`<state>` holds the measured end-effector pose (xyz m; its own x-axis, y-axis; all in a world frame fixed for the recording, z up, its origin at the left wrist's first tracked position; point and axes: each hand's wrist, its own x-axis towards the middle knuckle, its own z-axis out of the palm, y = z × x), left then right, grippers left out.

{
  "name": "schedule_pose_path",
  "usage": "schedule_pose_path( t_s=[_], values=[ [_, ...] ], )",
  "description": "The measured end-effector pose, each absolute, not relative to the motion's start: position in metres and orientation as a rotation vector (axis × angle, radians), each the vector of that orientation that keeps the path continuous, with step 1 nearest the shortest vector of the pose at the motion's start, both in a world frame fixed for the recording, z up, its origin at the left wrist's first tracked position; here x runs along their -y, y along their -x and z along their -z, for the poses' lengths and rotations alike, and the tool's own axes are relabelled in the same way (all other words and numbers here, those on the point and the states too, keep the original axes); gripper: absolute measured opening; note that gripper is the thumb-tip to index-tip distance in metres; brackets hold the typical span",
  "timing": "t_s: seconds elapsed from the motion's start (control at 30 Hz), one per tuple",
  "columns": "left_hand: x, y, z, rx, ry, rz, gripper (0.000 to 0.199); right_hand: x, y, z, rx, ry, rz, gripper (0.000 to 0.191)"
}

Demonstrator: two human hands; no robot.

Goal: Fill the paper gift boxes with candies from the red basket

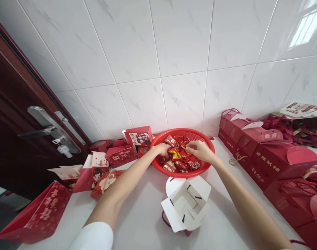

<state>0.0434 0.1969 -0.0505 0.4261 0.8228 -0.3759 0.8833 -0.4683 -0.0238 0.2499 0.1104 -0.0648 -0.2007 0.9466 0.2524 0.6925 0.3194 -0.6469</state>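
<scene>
White tiles [184,100] back the basket [208,141] of sweets [175,155] beneath left hand [162,150] and right hand [200,150], whether either grips one unclear, the open box [187,205] lying bodyward.

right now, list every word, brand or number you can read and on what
"歡喜": rounded red cardboard flap, right
Gold characters, closed red cardboard box: too blurred
White characters, open red cardboard box: too blurred
Red print, flat white card: too blurred
Print, shiny red candy wrappers: too small
</scene>
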Motion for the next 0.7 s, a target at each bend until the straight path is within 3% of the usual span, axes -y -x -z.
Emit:
schedule_pose_path(
  t_s=[0.1, 0.23, 0.37, 0.47, 0.7],
  values=[
    [-0.203, -0.050, 0.061, -1.468, -2.494, 0.508, 0.065, -0.117, -0.247, 0.077, 1.956, 1.420, -0.602, 0.019],
    [-0.208, -0.046, 0.069, -1.377, -2.455, 0.388, 0.057, -0.123, -0.251, 0.087, 1.843, 1.330, -0.778, 0.020],
    [-0.216, -0.040, 0.075, -1.211, -2.293, -0.168, 0.044, -0.127, -0.255, 0.093, 1.675, 1.290, -0.898, 0.016],
    [-0.222, -0.038, 0.079, -1.106, -2.076, -0.516, 0.048, -0.126, -0.254, 0.093, 1.595, 1.292, -0.955, 0.013],
    [-0.220, -0.044, 0.082, -0.974, -1.762, -0.567, 0.055, -0.123, -0.251, 0.090, 1.545, 1.318, -1.012, 0.015]
  ],
)
